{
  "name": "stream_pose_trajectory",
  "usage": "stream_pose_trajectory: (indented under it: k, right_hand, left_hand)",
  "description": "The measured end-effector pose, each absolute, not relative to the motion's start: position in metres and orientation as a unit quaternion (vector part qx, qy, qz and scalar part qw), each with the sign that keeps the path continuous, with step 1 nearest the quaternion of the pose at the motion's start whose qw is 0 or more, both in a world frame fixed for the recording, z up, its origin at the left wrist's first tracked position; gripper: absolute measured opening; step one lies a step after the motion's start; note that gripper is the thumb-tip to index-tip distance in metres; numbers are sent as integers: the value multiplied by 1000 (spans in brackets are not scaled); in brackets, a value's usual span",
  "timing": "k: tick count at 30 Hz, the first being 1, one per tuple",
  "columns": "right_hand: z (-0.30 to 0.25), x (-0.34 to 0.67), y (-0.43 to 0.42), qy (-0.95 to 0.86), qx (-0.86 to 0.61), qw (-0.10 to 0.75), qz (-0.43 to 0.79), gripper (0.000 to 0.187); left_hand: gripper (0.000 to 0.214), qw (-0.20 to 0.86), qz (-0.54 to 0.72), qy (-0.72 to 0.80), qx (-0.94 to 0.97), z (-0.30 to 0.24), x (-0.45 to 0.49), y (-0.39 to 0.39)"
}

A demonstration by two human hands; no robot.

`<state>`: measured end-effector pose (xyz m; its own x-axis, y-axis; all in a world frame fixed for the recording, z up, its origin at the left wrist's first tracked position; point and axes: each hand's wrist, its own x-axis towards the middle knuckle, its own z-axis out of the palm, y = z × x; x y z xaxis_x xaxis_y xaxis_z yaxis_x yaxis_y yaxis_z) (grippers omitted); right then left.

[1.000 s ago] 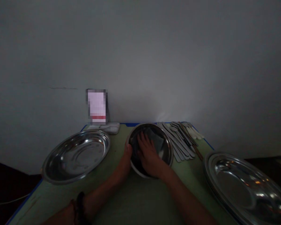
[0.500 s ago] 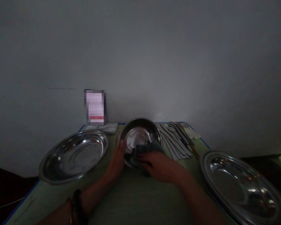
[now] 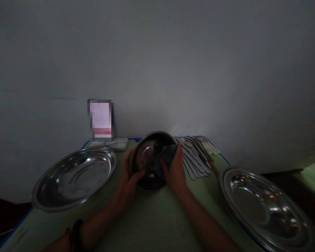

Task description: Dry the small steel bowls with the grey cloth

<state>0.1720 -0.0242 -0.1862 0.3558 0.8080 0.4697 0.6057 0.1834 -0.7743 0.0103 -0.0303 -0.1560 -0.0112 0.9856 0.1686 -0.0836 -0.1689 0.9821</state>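
Moved from near rim to right side of the round, shiny metal bowl [image 3: 146,155] at centre frame, the dark-grey cloth [image 3: 168,155] is pinched by the nearer, right hand [image 3: 174,171], just left of its fingers. Its left rim is clasped by the left hand [image 3: 128,178], thumb inside. Farther right, silver metal cutlery [image 3: 196,164] is fanned out.

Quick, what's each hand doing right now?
Left hand: closed on the metal bowl at its left side.
Right hand: holding a dark cloth against the bowl.
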Motion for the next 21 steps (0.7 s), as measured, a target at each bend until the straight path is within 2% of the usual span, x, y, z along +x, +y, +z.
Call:
stream_pose_trajectory:
  k: [3, 5, 10, 13, 18, 21]
  right_hand:
    - [-185, 178, -23, -519, -640, 554, 119, 86]
    - [-181, 183, -23, -491, -644, 569, 146, 82]
    - [-173, 192, -21, -435, -631, 588, 256, 37]
    - [-177, 190, -19, -387, -608, 620, 311, 38]
    - [-185, 181, -16, -293, -513, 656, 470, 43]
    - [-182, 182, -18, -309, -538, 660, 424, 40]
  left_hand:
    - [77, 490, 574, 374, 538, -160, 4, -33]
    - [77, 493, 584, 353, 540, -163, 0, -32]
    - [71, 485, 596, 336, 545, -163, -1, -28]
    - [65, 470, 590, 363, 547, -163, 1, -32]
    - [60, 407, 588, 404, 571, -167, 2, -41]
    - [59, 396, 592, 421, 562, -166, 5, -38]
